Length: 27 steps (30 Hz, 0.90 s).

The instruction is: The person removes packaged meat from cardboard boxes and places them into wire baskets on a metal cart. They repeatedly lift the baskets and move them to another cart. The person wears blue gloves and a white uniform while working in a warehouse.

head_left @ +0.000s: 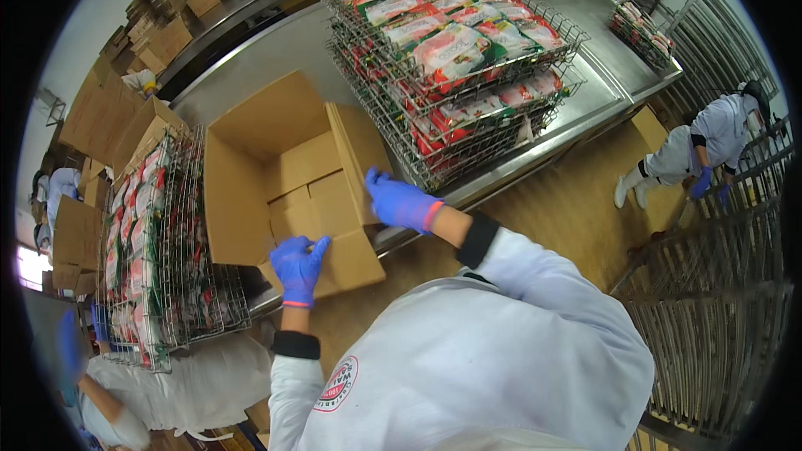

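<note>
An open cardboard box (310, 197) sits on the steel table before me, its flaps spread and no goods visible inside. My left hand (297, 269), in a blue glove, grips the near edge of the box beside the front flap (351, 263). At the right side of the box, my right hand (401, 200), also gloved in blue, is against the folded-out side flap (363, 156). Its thumb is hidden, so its grip is unclear. Just beyond that hand stand stacked wire baskets (438, 185) full of red, white and green plastic packets (454, 53).
More packet-filled wire baskets (207, 319) stand left of the box, beside a co-worker's apron (182, 382). Cardboard boxes (103, 109) pile up at far left. Another person (702, 138) bends over metal racks (702, 351) at right. The steel table's edge (501, 185) runs along the front.
</note>
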{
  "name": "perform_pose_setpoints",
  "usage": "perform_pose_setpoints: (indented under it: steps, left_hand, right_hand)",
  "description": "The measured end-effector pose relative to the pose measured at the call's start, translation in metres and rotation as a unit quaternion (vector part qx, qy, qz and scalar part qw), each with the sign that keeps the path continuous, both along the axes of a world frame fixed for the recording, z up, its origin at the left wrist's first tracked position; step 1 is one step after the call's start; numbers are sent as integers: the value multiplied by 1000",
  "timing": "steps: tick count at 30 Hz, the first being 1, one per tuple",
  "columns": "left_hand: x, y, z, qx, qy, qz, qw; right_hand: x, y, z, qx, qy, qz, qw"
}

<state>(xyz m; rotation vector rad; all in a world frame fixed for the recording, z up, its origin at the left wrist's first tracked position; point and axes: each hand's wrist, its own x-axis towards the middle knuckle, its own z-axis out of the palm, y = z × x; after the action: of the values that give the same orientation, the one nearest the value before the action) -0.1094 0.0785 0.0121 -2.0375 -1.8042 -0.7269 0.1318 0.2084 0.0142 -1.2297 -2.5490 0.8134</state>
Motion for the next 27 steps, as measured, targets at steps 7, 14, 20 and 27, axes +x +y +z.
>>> perform_pose_setpoints:
  steps: [7,14,20,27]
  left_hand:
    - [105,124,182,-84,-252,-142,954]
    - [233,306,203,-266,-56,-253,929]
    - [258,323,221,-491,-157,-239,822]
    - [214,395,229,-478,-157,-131,854]
  right_hand:
    - [208,137,209,135,211,15,968]
    - [245,282,212,72,-171,255,949]
    - [243,294,209,-34,-239,238,941]
    - [255,375,228,99,-179,227,952]
